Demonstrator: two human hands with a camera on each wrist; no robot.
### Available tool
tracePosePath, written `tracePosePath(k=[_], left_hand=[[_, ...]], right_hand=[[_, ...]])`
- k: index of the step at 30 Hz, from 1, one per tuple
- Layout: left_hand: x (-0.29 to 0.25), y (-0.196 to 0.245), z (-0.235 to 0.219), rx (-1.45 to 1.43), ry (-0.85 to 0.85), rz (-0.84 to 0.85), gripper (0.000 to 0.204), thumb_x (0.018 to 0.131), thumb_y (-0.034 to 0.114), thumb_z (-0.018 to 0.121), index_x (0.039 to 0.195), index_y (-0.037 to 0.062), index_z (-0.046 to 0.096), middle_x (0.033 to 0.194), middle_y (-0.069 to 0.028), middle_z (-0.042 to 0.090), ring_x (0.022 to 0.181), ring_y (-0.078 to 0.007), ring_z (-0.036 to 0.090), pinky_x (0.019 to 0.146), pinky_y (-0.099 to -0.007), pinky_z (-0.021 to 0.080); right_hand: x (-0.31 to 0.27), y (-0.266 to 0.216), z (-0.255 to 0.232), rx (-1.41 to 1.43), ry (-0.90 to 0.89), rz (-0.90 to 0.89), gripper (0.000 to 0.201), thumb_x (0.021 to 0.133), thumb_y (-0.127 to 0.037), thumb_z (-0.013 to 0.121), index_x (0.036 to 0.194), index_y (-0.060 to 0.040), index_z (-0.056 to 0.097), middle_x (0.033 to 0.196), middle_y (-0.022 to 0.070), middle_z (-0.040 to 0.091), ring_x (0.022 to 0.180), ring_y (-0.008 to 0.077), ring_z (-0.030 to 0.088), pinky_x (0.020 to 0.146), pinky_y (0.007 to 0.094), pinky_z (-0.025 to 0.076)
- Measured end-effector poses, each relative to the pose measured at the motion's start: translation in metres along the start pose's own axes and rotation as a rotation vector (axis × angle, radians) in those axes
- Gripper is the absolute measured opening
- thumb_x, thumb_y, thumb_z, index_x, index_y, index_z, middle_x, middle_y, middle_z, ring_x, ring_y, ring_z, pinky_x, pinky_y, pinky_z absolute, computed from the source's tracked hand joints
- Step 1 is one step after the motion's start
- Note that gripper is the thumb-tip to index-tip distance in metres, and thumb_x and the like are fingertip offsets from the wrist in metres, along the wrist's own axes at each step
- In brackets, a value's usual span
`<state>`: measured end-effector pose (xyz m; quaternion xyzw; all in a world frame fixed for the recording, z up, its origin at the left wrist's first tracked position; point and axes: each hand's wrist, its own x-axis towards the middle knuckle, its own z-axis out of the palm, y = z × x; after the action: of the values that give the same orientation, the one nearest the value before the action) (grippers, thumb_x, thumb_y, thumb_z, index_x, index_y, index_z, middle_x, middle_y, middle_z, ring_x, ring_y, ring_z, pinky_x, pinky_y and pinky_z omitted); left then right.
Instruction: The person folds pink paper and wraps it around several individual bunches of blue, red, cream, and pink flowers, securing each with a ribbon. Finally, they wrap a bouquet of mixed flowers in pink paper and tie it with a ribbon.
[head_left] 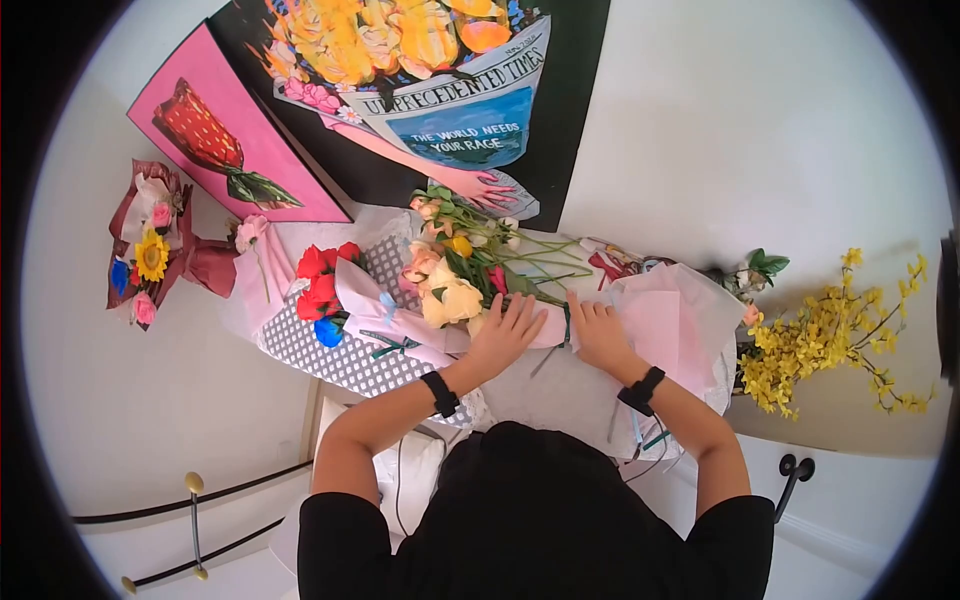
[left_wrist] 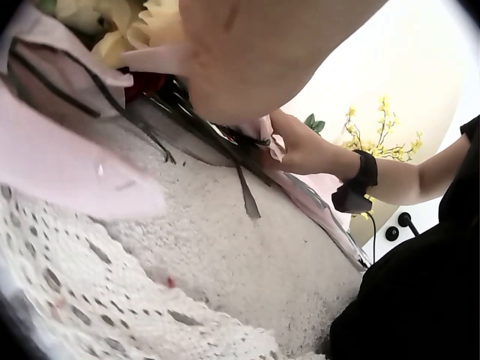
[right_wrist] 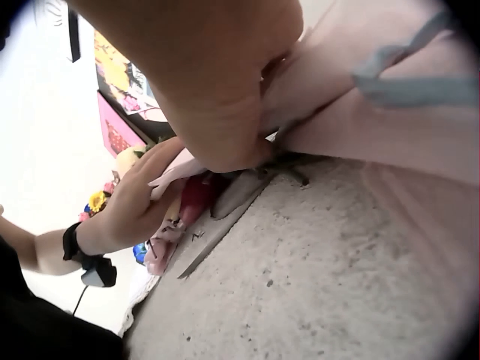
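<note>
A bouquet wrapped in pale pink paper (head_left: 548, 332) lies in front of the person, tied with a dark green ribbon (head_left: 567, 322). The left hand (head_left: 507, 335) holds the wrap on the flower side, fingers over its top, close to cream roses (head_left: 452, 292). In the right wrist view, that left hand (right_wrist: 139, 184) has a red flower (right_wrist: 196, 201) below it. The right hand (head_left: 603, 335) grips the gathered paper right beside the ribbon. A loose ribbon end (left_wrist: 247, 193) hangs under the bundle in the left wrist view. The right fingertips are partly hidden by paper.
To the left lie a small pink-wrapped bouquet (head_left: 380, 310), red roses (head_left: 317, 280) and a blue rose (head_left: 328, 332) on dotted grey paper (head_left: 300, 350). Green stems (head_left: 540, 262) lie behind the hands. Yellow blossom branches (head_left: 810, 360) stand right; paintings (head_left: 570, 100) lean at the back.
</note>
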<state>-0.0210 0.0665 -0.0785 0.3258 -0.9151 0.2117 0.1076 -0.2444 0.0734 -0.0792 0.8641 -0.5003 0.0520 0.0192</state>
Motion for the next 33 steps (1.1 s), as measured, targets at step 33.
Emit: tracePosePath(k=[33], left_hand=[[-0.057,-0.073,-0.049,-0.535,0.003,-0.07,0.029,0.063,0.024,0.067,0.083,0.0057,0.058,0.116,-0.0127,0.051,0.122,-0.0271,0.039,0.102,-0.0657,0.009]], right_hand=[[0.025,-0.009,0.026,0.253,-0.034,0.072,0.055,0.062,-0.028,0.072,0.102,-0.0034,0.045,0.091,0.012,0.055,0.083,0.0291,0.057,0.068,0.0402,0.044]])
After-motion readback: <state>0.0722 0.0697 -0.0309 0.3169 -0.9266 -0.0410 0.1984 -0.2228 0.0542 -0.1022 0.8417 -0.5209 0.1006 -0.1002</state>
